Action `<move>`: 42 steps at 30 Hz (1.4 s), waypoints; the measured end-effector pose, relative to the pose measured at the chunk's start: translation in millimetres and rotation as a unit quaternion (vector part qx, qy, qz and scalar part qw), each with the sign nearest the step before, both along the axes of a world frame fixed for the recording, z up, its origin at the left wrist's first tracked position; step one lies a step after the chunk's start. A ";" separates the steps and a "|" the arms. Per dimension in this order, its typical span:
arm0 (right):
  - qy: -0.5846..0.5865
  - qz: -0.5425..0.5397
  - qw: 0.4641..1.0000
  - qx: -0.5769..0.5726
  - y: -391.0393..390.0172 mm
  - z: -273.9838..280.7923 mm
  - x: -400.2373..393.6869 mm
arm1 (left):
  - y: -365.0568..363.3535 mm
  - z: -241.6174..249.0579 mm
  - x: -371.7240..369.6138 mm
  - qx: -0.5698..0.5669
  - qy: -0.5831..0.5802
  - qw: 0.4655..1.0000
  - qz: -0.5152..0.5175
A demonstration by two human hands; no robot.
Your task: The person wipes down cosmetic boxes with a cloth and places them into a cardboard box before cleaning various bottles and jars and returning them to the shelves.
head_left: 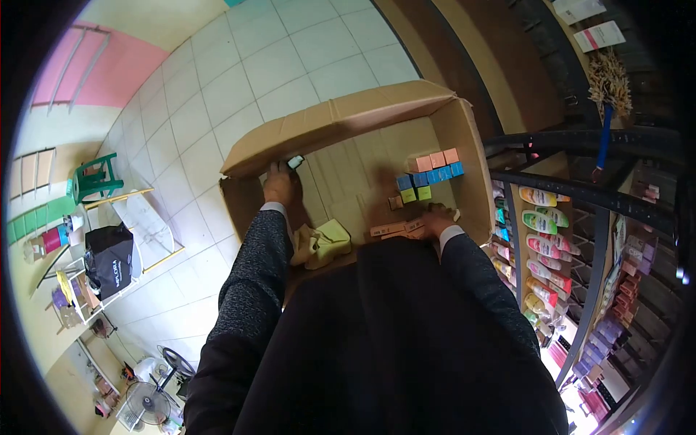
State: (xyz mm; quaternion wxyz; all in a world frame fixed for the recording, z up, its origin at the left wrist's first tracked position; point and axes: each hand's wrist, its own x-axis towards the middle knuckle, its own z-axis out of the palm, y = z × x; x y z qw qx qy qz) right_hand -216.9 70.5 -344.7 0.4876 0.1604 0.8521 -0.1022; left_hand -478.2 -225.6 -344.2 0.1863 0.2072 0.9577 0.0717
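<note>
Both of my hands reach down into a large open cardboard box [330, 119]. At its left end, my left hand [279, 185] has its fingers curled, with a small white and dark bottle [295, 162] at the thumb side. Close to the near right corner, my right hand [438, 220] rests beside flat orange cartons [391, 229]; its fingers are partly hidden. A small white item [456, 214] shows by those fingers. Blue cartons [433, 176], pinkish-orange cartons [436, 159] and yellow-green cartons [415, 194] stand in rows at the right. Crumpled yellow paper [330, 239] lies near my left forearm.
Shelves on the right hold several coloured bottles [547, 246] and small boxes [609, 333]. A blue-handled brush [605, 138] hangs there. White floor tiles [206, 138] surround the left side. Farther left are a green stool [98, 177], a black bag [110, 261] and a fan [148, 401].
</note>
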 end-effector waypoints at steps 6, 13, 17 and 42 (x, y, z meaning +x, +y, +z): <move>0.215 0.010 0.948 -0.235 -91.4 30.5 -46.6 | -14.8 -37.6 4.3 0.044 -0.043 0.998 0.019; 0.284 -0.087 0.907 -0.298 -213.4 -22.5 -52.8 | -27.7 17.0 71.3 0.440 -0.336 0.753 0.355; 0.300 -0.061 0.893 -0.330 -178.5 -23.4 -71.6 | -50.3 38.4 93.5 0.546 -0.351 0.642 0.408; 0.460 -0.383 0.686 -0.413 -163.2 65.1 -135.9 | -10.4 117.6 110.4 0.487 -0.505 0.639 0.316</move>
